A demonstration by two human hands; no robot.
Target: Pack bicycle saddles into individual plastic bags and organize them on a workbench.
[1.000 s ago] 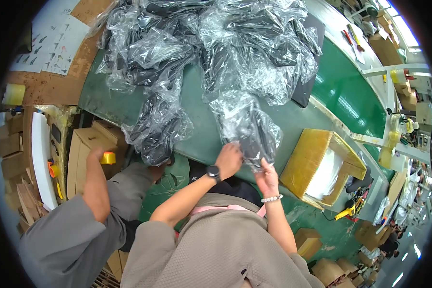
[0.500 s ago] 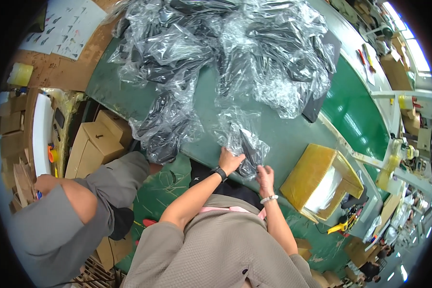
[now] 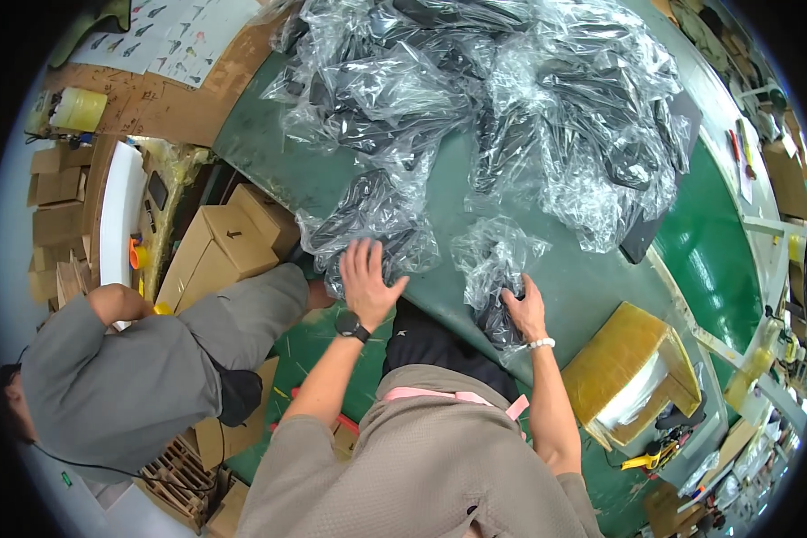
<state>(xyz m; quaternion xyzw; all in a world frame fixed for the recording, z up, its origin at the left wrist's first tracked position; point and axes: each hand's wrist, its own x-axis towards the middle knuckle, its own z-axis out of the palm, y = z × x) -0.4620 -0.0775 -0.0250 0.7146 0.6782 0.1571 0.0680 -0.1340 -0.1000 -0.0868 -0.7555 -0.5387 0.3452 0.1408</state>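
A dark object in a clear plastic bag (image 3: 500,291) lies at the near edge of the green table (image 3: 435,287). My right hand (image 3: 526,312) grips its right side, thumb and fingers closed on the plastic. To the left, more bagged dark pieces (image 3: 368,211) rest by the table edge. My left hand (image 3: 368,285), with fingers spread and nothing held, is over their near end; whether it touches them I cannot tell. Beyond, a large heap of bagged black pieces (image 3: 511,90) covers the far part of the table. The plastic's glare hides their exact shape.
A tape-covered yellowish carton (image 3: 614,359) with white plastic inside stands at the right. Another person (image 3: 143,377) in grey is close on my left, beside brown cartons (image 3: 211,255). Picture sheets (image 3: 184,45) lie at the upper left, near a yellow tub (image 3: 79,109).
My left hand has let go of the nearer bag and moved left to the other bagged pieces, opening out. My right hand has come onto the nearer bag. The view has shifted left.
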